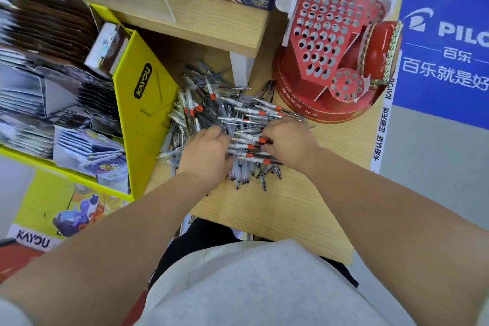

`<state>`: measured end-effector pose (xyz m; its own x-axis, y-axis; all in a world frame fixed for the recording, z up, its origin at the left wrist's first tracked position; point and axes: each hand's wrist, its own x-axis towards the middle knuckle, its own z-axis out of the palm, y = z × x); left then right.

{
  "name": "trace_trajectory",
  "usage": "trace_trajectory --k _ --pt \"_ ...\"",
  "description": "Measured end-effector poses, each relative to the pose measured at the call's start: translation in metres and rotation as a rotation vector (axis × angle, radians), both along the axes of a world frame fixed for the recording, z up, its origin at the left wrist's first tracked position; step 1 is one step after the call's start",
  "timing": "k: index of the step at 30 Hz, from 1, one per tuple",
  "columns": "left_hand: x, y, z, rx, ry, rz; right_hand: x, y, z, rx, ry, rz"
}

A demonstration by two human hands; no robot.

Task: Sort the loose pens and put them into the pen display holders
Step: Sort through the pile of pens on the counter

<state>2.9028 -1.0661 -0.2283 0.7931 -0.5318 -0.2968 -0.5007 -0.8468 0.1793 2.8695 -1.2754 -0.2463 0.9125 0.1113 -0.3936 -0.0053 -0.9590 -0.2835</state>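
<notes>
Reaching over a wooden table (267, 209), the left hand (205, 152) grips a bundle from a heap of loose pens (225, 111), while the right hand (289, 144) pinches several. Beyond the heap, to its right, stands a red pen display holder (330, 45) dotted with holes.

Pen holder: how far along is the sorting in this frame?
Barely started. Done: nothing visible; the holes of the red holder all look empty. In hand: the left hand and right hand both curl their fingers round pens in the heap on the table, seemingly gathering a bunch. Left: nearly everything, since the whole heap lies loose beside the holder.
</notes>
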Motion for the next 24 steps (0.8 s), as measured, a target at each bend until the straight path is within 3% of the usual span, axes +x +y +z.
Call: trace_trajectory --k 5,10,17,24 --pt "-0.014 -0.003 0.004 -0.035 -0.002 0.081 -0.003 -0.007 0.009 0.017 -0.03 -0.021" --pt "-0.019 -0.016 0.0 -0.102 -0.01 -0.044 -0.026 -0.028 0.022 0.06 -0.013 -0.243" --pt "0.001 -0.033 -0.009 0.017 0.047 -0.278 -0.08 -0.064 0.037 -0.012 0.033 -0.518" --pt "0.007 -0.04 -0.006 0.118 0.046 -0.267 -0.101 -0.091 0.024 -0.019 0.127 -0.656"
